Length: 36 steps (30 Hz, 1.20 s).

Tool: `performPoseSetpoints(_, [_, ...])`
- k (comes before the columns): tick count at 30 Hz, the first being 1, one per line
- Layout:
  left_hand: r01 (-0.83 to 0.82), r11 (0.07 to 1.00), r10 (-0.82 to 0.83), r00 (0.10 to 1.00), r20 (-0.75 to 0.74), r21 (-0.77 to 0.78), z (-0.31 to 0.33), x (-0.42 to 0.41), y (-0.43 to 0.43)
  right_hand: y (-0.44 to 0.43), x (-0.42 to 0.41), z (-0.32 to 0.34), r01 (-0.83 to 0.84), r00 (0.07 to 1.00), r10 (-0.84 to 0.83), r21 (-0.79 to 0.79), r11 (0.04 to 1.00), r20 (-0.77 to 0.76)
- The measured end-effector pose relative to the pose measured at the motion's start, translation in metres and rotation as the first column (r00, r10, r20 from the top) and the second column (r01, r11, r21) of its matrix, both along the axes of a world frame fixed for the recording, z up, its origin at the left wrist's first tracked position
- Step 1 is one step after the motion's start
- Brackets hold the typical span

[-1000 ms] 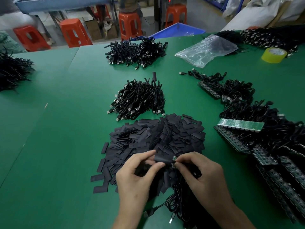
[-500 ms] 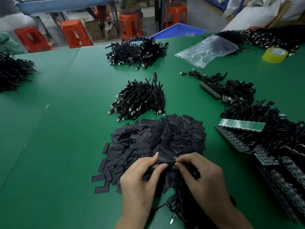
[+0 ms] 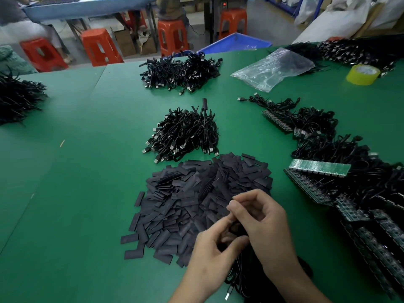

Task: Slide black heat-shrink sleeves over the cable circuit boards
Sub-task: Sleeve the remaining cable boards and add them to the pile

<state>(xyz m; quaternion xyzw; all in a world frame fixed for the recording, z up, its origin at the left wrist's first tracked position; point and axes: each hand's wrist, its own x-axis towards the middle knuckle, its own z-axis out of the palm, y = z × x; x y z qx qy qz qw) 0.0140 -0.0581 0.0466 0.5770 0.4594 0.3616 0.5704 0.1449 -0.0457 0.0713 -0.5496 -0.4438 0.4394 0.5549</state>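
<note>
**Black sleeves heaped, hands busy**

Head view: the sleeve pile (image 3: 203, 193) lies mid-table (image 3: 76, 193), with cables (image 3: 185, 136) just beyond and boards (image 3: 319, 168) to the right. The left hand (image 3: 209, 256) pinches a dark piece (image 3: 235, 228). The right hand (image 3: 266, 224) curls beside it, its grip too blurred to tell.

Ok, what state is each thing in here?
left hand: fingers curled round the cable
right hand: fingers curled, grip hidden
sleeve pile: loose heap, flat pieces
board strip: bare, resting on cables
plastic bag: crumpled
tape roll: lying flat
</note>
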Motion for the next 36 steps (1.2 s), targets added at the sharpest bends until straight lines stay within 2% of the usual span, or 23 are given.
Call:
performPoseSetpoints(3, [-0.011, 0.998, 0.011, 1.000, -0.006, 0.058, 0.004, 0.000, 0.008, 0.005, -0.001, 0.001, 0.003, 0.995, -0.006, -0.026, 1.000, -0.098])
performPoseSetpoints(6, [-0.033, 0.995, 0.044, 0.991, -0.123, 0.091, 0.011, -0.008, 0.024, 0.008, 0.006, 0.002, 0.013, 0.996, -0.012, 0.004, 1.000, -0.084])
performPoseSetpoints(8, [-0.090, 0.990, 0.112, 0.972, -0.208, 0.113, 0.019, -0.020, 0.045, 0.009, 0.015, 0.004, 0.022, 1.000, -0.022, 0.030, 0.999, -0.010])
performPoseSetpoints(11, [-0.128, 0.957, 0.224, 0.898, -0.379, 0.261, 0.037, -0.037, 0.098, 0.005, 0.028, 0.005, 0.023, 0.994, -0.024, 0.008, 1.000, 0.109])
performPoseSetpoints(14, [-0.175, 0.897, 0.352, 0.840, -0.414, 0.407, 0.058, -0.044, 0.164, 0.002, 0.033, 0.002, 0.015, 0.977, -0.007, -0.033, 0.999, 0.214])
performPoseSetpoints(16, [-0.188, 0.875, 0.402, 0.795, -0.454, 0.446, 0.067, -0.046, 0.202, 0.001, 0.038, -0.002, -0.012, 0.940, 0.029, -0.051, 0.999, 0.340])
performPoseSetpoints(18, [-0.168, 0.878, 0.416, 0.731, -0.541, 0.447, 0.070, -0.049, 0.224, 0.002, 0.044, -0.007, -0.062, 0.851, 0.103, -0.096, 0.993, 0.515])
performPoseSetpoints(21, [-0.105, 0.863, 0.445, 0.621, -0.645, 0.494, 0.065, -0.048, 0.217, 0.004, 0.052, -0.017, -0.131, 0.619, 0.247, -0.212, 0.968, 0.746])
performPoseSetpoints(23, [-0.011, 0.851, 0.408, 0.643, -0.648, 0.525, 0.056, -0.038, 0.188, 0.005, 0.051, -0.025, -0.147, 0.494, 0.304, -0.267, 0.952, 0.814])
performPoseSetpoints(25, [0.102, 0.882, 0.275, 0.680, -0.680, 0.459, 0.041, -0.027, 0.148, 0.005, 0.045, -0.031, -0.162, 0.402, 0.333, -0.291, 0.943, 0.853])
performPoseSetpoints(28, [0.181, 0.908, 0.161, 0.683, -0.712, 0.379, 0.017, -0.014, 0.093, 0.008, 0.040, -0.037, -0.162, 0.330, 0.311, -0.271, 0.949, 0.891])
performPoseSetpoints(30, [0.174, 0.915, 0.146, 0.698, -0.701, 0.364, 0.001, -0.010, 0.068, 0.011, 0.041, -0.037, -0.160, 0.354, 0.275, -0.232, 0.959, 0.894])
performPoseSetpoints(33, [0.136, 0.918, 0.147, 0.754, -0.640, 0.372, -0.009, -0.008, 0.044, 0.011, 0.045, -0.032, -0.187, 0.535, 0.203, -0.120, 0.975, 0.820])
performPoseSetpoints(36, [0.048, 0.922, 0.168, 0.843, -0.510, 0.383, -0.008, -0.009, 0.029, 0.008, 0.052, -0.026, -0.239, 0.666, 0.274, -0.150, 0.959, 0.693])
